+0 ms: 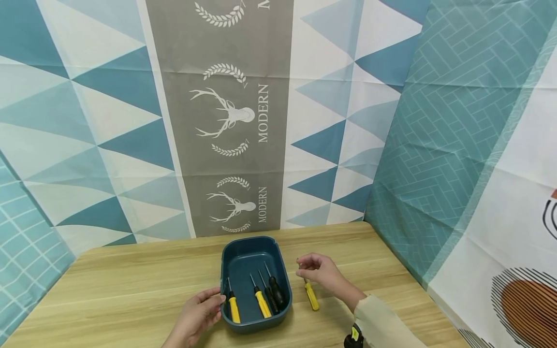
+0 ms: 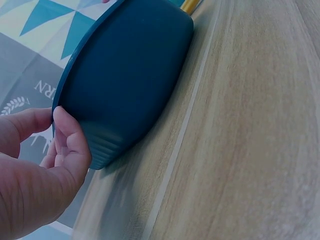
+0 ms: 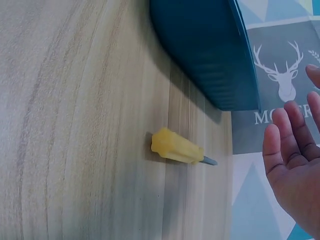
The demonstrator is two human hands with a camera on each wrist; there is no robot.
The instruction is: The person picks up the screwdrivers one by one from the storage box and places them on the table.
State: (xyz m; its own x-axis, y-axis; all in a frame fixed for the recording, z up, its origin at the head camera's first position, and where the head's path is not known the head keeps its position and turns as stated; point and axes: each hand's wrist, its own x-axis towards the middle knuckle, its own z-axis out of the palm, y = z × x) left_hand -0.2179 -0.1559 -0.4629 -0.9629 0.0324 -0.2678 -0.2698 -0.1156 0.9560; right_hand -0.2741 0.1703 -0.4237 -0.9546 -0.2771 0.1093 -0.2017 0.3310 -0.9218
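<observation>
From the head view, my left hand (image 1: 201,311) pinches the near-left rim of the blue bin (image 1: 256,326), reaching in from its near side. My right hand (image 1: 322,271) hangs right of the bin, over the shaft of a yellow screwdriver (image 1: 311,296) lying there.

From the left wrist, my thumb and fingers clamp the bin's rim.

From the right wrist, my fingers bend loosely, thumb apart, clear of the screwdriver beside the bin.

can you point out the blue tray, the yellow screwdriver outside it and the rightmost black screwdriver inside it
blue tray (image 1: 243,263): head view, bare inner floor
yellow screwdriver (image 1: 311,295): head view, handle
rightmost black screwdriver (image 1: 276,289): head view, handle
</observation>
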